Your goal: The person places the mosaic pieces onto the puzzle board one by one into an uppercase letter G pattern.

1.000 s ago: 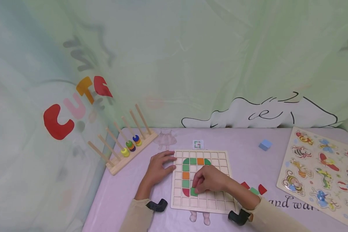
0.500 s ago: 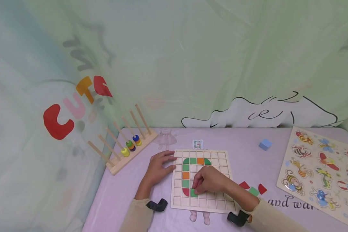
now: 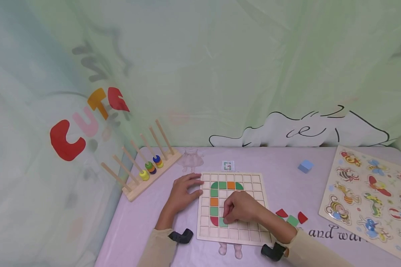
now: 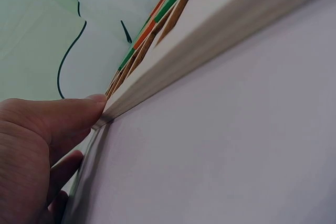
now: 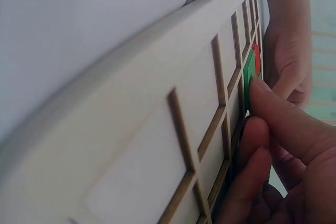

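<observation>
A wooden grid board (image 3: 234, 234) lies flat, with green, orange and red pieces in a C-like outline in its cells. My left hand (image 3: 182, 194) rests at its left edge, fingers spread; in the left wrist view the thumb (image 4: 79, 113) touches the board's rim. Over the lower middle of the board, my right hand (image 3: 242, 207) curls its fingers and pinches a green square tile (image 3: 222, 223) at a cell beside a red quarter-round piece (image 3: 214, 221). The right wrist view has the thumb tip against that green tile (image 5: 249, 80). The hand hides part of the grid.
Red pieces (image 3: 302, 217) and a green square (image 3: 292, 220) lie right of the board. A pattern card (image 3: 228, 166) sits behind it. Around stand a peg rack with rings (image 3: 150, 185), a blue block (image 3: 305, 166) and an insect puzzle board (image 3: 357, 185).
The green tile, tilted in the right fingers earlier, now lies flatter in its cell. My right hand has shifted only slightly; the left hand stays put.
</observation>
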The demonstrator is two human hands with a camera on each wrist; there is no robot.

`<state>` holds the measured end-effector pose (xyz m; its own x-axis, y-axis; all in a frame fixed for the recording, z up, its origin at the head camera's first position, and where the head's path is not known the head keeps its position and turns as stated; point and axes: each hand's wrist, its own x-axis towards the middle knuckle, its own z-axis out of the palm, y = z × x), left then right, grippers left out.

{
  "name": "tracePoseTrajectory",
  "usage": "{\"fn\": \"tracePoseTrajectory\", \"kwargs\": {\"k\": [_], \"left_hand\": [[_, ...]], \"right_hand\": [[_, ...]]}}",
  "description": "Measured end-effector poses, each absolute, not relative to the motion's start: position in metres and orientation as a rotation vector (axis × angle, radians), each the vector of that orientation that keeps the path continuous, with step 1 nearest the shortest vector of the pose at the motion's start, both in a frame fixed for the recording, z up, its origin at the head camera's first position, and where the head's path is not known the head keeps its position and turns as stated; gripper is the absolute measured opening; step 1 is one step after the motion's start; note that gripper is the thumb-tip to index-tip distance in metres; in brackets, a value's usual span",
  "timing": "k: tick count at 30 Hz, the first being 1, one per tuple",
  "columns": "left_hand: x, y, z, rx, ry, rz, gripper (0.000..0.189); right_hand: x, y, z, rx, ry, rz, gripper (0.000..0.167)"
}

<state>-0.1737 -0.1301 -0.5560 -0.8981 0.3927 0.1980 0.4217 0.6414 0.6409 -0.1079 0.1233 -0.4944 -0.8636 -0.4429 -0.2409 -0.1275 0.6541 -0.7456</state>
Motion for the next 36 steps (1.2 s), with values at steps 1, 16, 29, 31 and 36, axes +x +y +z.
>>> {"fn": "tracePoseTrajectory", "kwargs": {"k": [1,16,29,31,36], "left_hand": [[-0.174,-0.13,-0.556,-0.697,-2.809,-1.113,0.03],[-0.174,-0.13,-0.557,-0.68,-2.816,-1.103,0.029],[-0.174,-0.13,-0.557,-0.697,-2.817,-1.104,0.03],[-0.174,-0.13,-0.557,-0.69,-2.823,-1.103,0.03],[-0.173,-0.13,-0.556,-0.681,-2.825,-1.097,0.03]], "right_hand": [[-0.108,0.123,-0.494,-0.445,2.468,-1.067,0.02],[-0.107,0.124,-0.491,-0.412,2.462,-1.06,0.02],[-0.111,0.139,-0.487,-0.467,2.393,-1.113,0.016],[-0.113,0.145,-0.487,-0.481,2.4,-1.095,0.016],[-0.117,0.165,-0.479,-0.446,2.414,-1.081,0.013]]}}
